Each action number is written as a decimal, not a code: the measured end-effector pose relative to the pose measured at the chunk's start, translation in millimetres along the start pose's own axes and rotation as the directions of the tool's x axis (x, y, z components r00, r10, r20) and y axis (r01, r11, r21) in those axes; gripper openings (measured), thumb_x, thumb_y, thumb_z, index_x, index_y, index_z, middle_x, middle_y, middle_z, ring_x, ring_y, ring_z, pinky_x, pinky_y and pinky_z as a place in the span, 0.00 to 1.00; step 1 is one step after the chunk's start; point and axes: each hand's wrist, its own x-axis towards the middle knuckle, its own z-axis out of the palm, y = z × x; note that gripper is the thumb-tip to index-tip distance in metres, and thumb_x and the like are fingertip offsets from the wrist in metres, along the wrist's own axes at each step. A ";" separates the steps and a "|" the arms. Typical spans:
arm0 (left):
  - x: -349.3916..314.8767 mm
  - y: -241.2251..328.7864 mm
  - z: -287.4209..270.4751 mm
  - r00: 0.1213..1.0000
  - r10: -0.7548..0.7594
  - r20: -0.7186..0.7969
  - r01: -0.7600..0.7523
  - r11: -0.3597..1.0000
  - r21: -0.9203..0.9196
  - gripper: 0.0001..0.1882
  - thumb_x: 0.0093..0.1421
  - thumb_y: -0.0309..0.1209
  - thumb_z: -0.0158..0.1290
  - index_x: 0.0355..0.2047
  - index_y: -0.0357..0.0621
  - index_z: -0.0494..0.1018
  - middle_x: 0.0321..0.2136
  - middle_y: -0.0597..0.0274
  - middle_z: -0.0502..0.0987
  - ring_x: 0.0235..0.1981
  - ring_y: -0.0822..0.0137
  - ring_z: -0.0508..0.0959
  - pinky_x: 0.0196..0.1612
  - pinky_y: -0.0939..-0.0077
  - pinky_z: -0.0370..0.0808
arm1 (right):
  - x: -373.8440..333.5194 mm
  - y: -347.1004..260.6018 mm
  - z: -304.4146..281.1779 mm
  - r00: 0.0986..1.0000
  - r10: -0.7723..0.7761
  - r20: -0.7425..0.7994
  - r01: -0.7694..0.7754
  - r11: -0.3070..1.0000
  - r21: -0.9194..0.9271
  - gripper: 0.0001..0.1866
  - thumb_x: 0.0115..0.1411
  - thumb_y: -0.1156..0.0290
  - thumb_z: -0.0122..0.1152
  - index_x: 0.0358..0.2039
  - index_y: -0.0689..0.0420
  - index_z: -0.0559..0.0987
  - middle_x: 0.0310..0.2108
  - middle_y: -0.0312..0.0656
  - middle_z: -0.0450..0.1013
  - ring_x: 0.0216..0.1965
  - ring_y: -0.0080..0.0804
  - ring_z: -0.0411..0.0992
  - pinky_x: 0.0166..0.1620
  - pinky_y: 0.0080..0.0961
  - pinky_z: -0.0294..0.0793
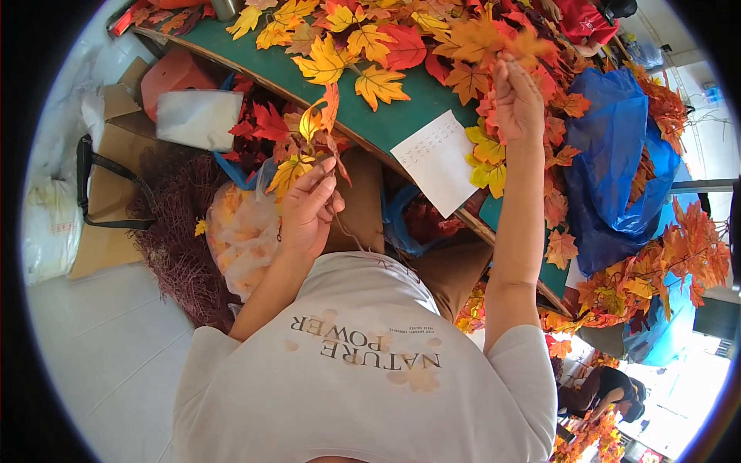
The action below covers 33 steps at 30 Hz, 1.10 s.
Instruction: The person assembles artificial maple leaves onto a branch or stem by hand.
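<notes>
My left hand (310, 207) pinches the thin brown stem of an artificial leaf spray (310, 123) between thumb and fingers, in front of my chest. The spray carries yellow and orange maple-type leaves, and its stem trails down below the hand. My right arm reaches out over the green table (424, 96). There my right hand (515, 100) has its fingers drawn together at an orange artificial leaf (532, 48), which is blurred by motion. Loose yellow leaves (380, 85) and a red leaf (403, 48) lie on the tabletop between the hands.
A white paper (438, 162) with handwriting lies at the table's near edge. On the right stands a blue plastic bag (610, 154). To my left are a cardboard box (108, 208), dark red twiggy stems (181, 224) and a clear bag of leaves (243, 243). Other people work at the right.
</notes>
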 end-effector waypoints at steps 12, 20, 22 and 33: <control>11.9 -15.1 55.6 0.979 0.148 0.140 -0.160 0.983 0.084 0.18 0.53 0.16 0.51 0.45 0.36 0.62 0.24 0.61 0.70 0.21 0.71 0.73 0.25 0.78 0.73 | -171.9 90.8 54.2 0.954 0.296 -0.046 -0.280 0.935 0.220 0.03 0.55 0.80 0.57 0.32 0.62 0.76 0.31 0.42 0.75 0.32 0.33 0.76 0.33 0.23 0.79; 7.7 -25.2 60.5 0.982 0.098 0.163 -0.111 0.991 0.074 0.18 0.52 0.15 0.51 0.43 0.38 0.62 0.23 0.61 0.71 0.20 0.72 0.72 0.24 0.79 0.73 | -182.6 93.3 38.6 0.939 0.343 0.011 -0.326 0.882 0.340 0.04 0.57 0.81 0.54 0.34 0.64 0.75 0.30 0.45 0.75 0.28 0.30 0.75 0.25 0.20 0.75; 5.0 -24.3 62.5 0.983 0.082 0.165 -0.099 0.990 0.100 0.20 0.52 0.15 0.51 0.46 0.37 0.62 0.22 0.62 0.71 0.19 0.73 0.72 0.24 0.81 0.72 | -184.5 92.8 38.4 0.941 0.338 0.012 -0.321 0.882 0.345 0.04 0.57 0.81 0.54 0.34 0.64 0.75 0.30 0.45 0.75 0.27 0.29 0.74 0.25 0.20 0.75; 5.4 -24.6 58.9 0.981 0.053 0.187 -0.085 0.982 0.167 0.18 0.53 0.16 0.51 0.44 0.39 0.65 0.24 0.64 0.70 0.22 0.75 0.71 0.23 0.81 0.71 | -189.6 99.2 36.8 0.961 0.277 0.018 -0.268 0.911 0.314 0.03 0.57 0.82 0.54 0.30 0.62 0.76 0.30 0.42 0.74 0.21 0.27 0.71 0.21 0.20 0.72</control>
